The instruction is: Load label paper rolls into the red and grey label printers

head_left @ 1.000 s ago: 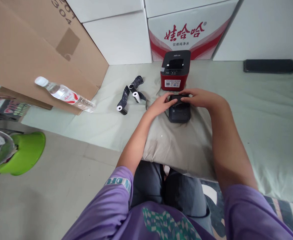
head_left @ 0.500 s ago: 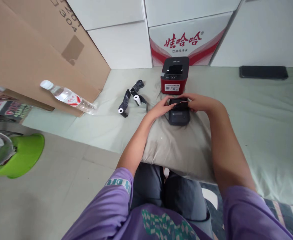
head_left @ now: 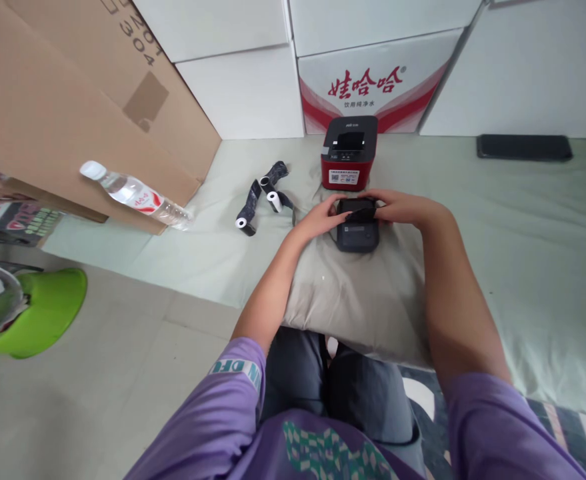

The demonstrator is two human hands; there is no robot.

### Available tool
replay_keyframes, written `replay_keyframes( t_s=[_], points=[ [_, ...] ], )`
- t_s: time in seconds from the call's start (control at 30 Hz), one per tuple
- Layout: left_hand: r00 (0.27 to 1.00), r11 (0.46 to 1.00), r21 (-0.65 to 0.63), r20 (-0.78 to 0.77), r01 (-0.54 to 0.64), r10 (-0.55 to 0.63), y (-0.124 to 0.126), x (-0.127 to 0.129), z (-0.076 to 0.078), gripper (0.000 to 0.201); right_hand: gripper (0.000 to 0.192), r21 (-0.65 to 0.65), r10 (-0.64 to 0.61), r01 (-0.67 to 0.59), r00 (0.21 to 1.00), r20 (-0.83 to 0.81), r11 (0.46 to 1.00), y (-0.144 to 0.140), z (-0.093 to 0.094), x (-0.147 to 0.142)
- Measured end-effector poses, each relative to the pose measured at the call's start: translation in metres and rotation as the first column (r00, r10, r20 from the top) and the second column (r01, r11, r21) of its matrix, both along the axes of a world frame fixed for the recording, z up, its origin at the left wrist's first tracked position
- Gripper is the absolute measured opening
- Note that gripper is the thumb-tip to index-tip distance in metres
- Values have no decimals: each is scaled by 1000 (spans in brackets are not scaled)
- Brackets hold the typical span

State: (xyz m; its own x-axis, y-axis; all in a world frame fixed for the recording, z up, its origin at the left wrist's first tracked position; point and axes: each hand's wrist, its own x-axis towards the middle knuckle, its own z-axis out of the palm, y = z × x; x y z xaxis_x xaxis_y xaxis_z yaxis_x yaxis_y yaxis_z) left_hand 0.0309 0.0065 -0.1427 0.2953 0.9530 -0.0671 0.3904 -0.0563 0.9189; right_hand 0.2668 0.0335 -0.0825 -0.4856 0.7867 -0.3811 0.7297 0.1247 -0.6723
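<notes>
A: where's the small black printer (head_left: pixel 357 233)?
B: On the pillow (head_left: pixel 357 300), in front of the red printer (head_left: pixel 349 155). My left hand (head_left: pixel 320 219) and right hand (head_left: pixel 397 205) both grip its far end, fingers curled.

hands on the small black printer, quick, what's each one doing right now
Left hand: fingers curled against the left end of the small black printer, touching it.
Right hand: fingers closed on the printer's top rear edge.
</notes>
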Motion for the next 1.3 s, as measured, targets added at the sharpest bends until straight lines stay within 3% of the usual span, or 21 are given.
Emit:
replay_keyframes(
  t_s=[0.23, 0.33, 0.43, 0.57, 0.63, 0.7, 0.83, 1.13, 1.23, 1.3],
  points=[
    [999, 1000, -20, 38, -10, 11, 1, 0, 0, 44, 66, -42, -6, 5, 1000, -24, 999, -2, 1, -2],
    [999, 999, -41, 39, 2, 0, -1, 0, 0, 47, 63, -56, -64, 65, 998, 18, 996, -5, 11, -2],
    [999, 996, -89, 53, 15, -10, -1, -1, 0, 51, 56, 72, -144, 138, 985, 92, 988, -17, 32, -6],
    [996, 994, -107, 86, 12, -3, 0, -1, -1, 50, 71, 302, -115, 50, 973, 202, 952, -47, 54, -33],
    [996, 993, -115, 94, 5, 6, 1, -1, -1, 48, 92, 273, -128, 37, 939, 320, 961, -61, 52, -55],
    [995, 992, -124, 97, -9, 21, 3, -1, -2, 44, 110, 281, -218, 107, 891, 399, 954, -70, 44, -77],
    [990, 985, -162, 111, -66, 84, 8, 1, -5, 40, 119, 334, -351, 229, 860, 372, 914, -72, 27, -95],
    [984, 983, -149, 122, -108, 126, 13, 2, -14, 34, 127, 414, -446, 325, 863, 238, 850, -73, 13, -92],
    [983, 973, -187, 95, -136, 156, 12, 3, -12, 38, 133, 421, -464, 354, 864, 196, 835, -63, 12, -74],
    [983, 971, -193, 94, -141, 161, 11, 4, -11, 39, 135, 442, -518, 412, 842, 149, 797, -51, 14, -50]
  ],
)
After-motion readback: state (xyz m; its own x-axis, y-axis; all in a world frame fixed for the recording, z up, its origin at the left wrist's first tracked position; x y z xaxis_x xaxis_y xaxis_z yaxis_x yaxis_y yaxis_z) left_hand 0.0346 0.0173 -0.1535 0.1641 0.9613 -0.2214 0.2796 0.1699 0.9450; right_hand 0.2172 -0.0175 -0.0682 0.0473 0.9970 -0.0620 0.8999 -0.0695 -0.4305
